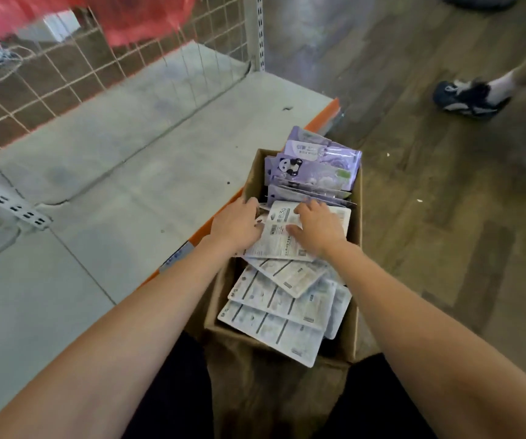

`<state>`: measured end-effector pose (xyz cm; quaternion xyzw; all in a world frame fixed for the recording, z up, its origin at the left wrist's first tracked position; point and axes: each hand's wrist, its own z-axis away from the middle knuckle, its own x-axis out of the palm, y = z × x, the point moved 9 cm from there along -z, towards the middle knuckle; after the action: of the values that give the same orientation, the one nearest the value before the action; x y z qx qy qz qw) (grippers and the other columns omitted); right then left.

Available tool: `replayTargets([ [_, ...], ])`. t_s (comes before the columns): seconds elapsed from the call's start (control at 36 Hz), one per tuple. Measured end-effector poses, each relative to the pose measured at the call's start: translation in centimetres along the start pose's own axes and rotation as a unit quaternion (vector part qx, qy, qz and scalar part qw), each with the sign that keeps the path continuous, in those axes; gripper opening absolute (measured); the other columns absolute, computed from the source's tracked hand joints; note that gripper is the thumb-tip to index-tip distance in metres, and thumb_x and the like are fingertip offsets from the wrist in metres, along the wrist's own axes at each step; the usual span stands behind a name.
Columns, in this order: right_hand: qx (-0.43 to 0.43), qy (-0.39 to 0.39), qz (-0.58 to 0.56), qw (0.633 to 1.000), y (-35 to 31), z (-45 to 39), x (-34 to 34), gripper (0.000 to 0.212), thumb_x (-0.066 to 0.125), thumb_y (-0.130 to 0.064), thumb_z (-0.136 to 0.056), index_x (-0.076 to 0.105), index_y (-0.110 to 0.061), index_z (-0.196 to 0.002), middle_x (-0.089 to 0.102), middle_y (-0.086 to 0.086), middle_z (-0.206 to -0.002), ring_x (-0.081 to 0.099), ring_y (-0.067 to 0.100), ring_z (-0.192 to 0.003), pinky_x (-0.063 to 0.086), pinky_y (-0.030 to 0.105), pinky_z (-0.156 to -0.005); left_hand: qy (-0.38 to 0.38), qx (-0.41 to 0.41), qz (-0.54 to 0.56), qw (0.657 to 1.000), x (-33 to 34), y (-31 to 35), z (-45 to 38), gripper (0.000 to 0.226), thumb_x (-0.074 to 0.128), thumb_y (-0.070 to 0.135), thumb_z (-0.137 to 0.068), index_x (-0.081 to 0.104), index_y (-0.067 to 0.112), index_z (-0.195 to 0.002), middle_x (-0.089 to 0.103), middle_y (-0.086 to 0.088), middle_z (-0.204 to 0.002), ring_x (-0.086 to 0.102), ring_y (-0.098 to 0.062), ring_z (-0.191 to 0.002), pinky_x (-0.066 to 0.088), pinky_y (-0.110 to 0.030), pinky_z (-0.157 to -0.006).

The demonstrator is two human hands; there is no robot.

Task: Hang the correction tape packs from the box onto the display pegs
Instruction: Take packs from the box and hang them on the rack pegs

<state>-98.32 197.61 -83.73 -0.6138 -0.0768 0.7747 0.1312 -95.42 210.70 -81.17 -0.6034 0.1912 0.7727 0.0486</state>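
**Both hands on top pack in box**

Left hand (236, 224) and right hand (317, 228) grip the uppermost white correction tape pack (282, 237), fingers curled over its edges. It lies inside the cardboard box (355, 223), above further white packs (274, 321). Purple packs (314, 167) stand at the far end. The box sits on the floor beside a grey shelf (112, 172).

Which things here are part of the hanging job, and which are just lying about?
Job:
cardboard box
white pack, gripped by left hand and right hand
purple packs
loose white packs
wire grid

Lying about:
pink netting
grey shelf
passer-by's shoe
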Motion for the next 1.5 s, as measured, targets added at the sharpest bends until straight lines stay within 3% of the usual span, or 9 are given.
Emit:
replayTargets([
  [0.28,0.062,-0.081,0.031,0.994,0.9,2.3,0.3,0.06,0.054,-0.057,-0.089,0.049,-0.018,-0.135,0.048,0.009,-0.138,0.035,0.031,-0.132,0.026,0.046,-0.109,0.007,-0.005,0.023,1.0,-1.1,-0.3,2.3,0.033,0.054,0.029,-0.094,0.051,0.015,-0.124,0.054,-0.006,-0.122,0.053,-0.023,-0.111,0.041,-0.031,-0.08],
  [0.42,0.086,-0.037,-0.173,0.98,2.6,3.2,-1.4,0.03,0.061,-0.03,-0.093,0.049,-0.011,-0.114,0.06,0.007,-0.112,0.061,0.025,-0.094,0.049,0.038,-0.081,0.031,-0.019,0.089,0.995,-1.0,-0.1,2.2,0.036,0.057,0.028,-0.093,0.052,0.01,-0.124,0.057,-0.008,-0.123,0.054,-0.024,-0.11,0.04,-0.029,-0.08],
  [0.5,0.102,0.037,-0.304,0.946,3.6,4.0,-3.6,0.016,0.058,-0.023,-0.095,0.048,-0.014,-0.103,0.057,0.0,-0.1,0.058,0.021,-0.09,0.05,0.039,-0.083,0.039,-0.036,0.149,0.987,-0.9,0.1,2.5,0.039,0.057,0.032,-0.094,0.051,0.007,-0.124,0.06,-0.008,-0.12,0.056,-0.021,-0.103,0.039,-0.027,-0.075],
  [0.64,0.112,0.089,-0.543,0.827,4.5,4.9,-5.3,0.008,0.053,-0.01,-0.097,0.051,-0.011,-0.105,0.065,0.006,-0.113,0.062,0.022,-0.101,0.052,0.041,-0.086,0.044,-0.093,0.397,0.912,-1.2,1.1,2.5,0.053,0.055,0.047,-0.093,0.045,0.009,-0.129,0.055,0.003,-0.113,0.055,-0.012,-0.1,0.044,-0.027,-0.083],
  [0.78,0.054,0.036,-0.579,0.813,2.1,4.8,-5.5,0.007,0.046,-0.004,-0.099,0.051,-0.009,-0.1,0.064,0.005,-0.099,0.062,0.015,-0.084,0.051,0.024,-0.066,0.054,-0.07,0.529,0.844,-1.8,2.8,2.2,0.046,0.067,0.046,-0.083,0.054,0.013,-0.114,0.065,0.005,-0.112,0.064,-0.009,-0.096,0.053,-0.025,-0.079],
  [0.86,0.035,0.018,-0.57,0.821,1.0,4.6,-5.1,0.014,0.046,-0.005,-0.099,0.054,-0.014,-0.093,0.065,0.002,-0.095,0.063,0.015,-0.083,0.05,0.025,-0.067,0.07,-0.048,0.531,0.843,-2.5,3.1,2.7,0.017,0.068,0.025,-0.087,0.058,0.027,-0.1,0.065,0.009,-0.105,0.064,-0.008,-0.093,0.054,-0.03,-0.082],
  [1.03,0.049,0.024,-0.498,0.865,1.9,3.9,-4.4,0.015,0.05,-0.007,-0.098,0.061,-0.014,-0.105,0.064,0.001,-0.098,0.06,0.013,-0.08,0.048,0.022,-0.068,0.094,-0.084,0.47,0.873,-2.7,0.7,2.5,0.03,0.065,0.016,-0.09,0.058,0.01,-0.119,0.064,-0.004,-0.123,0.062,-0.02,-0.109,0.051,-0.035,-0.091],
  [1.22,0.046,0.029,-0.217,0.975,3.9,2.6,-3.4,0.036,0.052,-0.018,-0.098,0.054,-0.011,-0.133,0.057,0.005,-0.132,0.053,0.021,-0.119,0.041,0.029,-0.093,0.094,-0.143,0.419,0.892,-1.9,-3.7,3.0,0.032,0.064,0.02,-0.09,0.056,0.015,-0.122,0.064,-0.002,-0.124,0.062,-0.021,-0.108,0.05,-0.039,-0.094],
  [1.5,0.048,-0.046,0.022,0.998,3.9,1.8,-0.9,0.068,0.063,-0.028,-0.09,0.029,-0.016,-0.148,0.022,0.005,-0.156,0.022,0.027,-0.142,0.021,0.048,-0.114,0.09,-0.146,0.416,0.893,-1.4,-4.4,3.4,0.032,0.064,0.019,-0.091,0.057,0.017,-0.121,0.064,0.0,-0.124,0.061,-0.02,-0.109,0.05,-0.035,-0.091],
])
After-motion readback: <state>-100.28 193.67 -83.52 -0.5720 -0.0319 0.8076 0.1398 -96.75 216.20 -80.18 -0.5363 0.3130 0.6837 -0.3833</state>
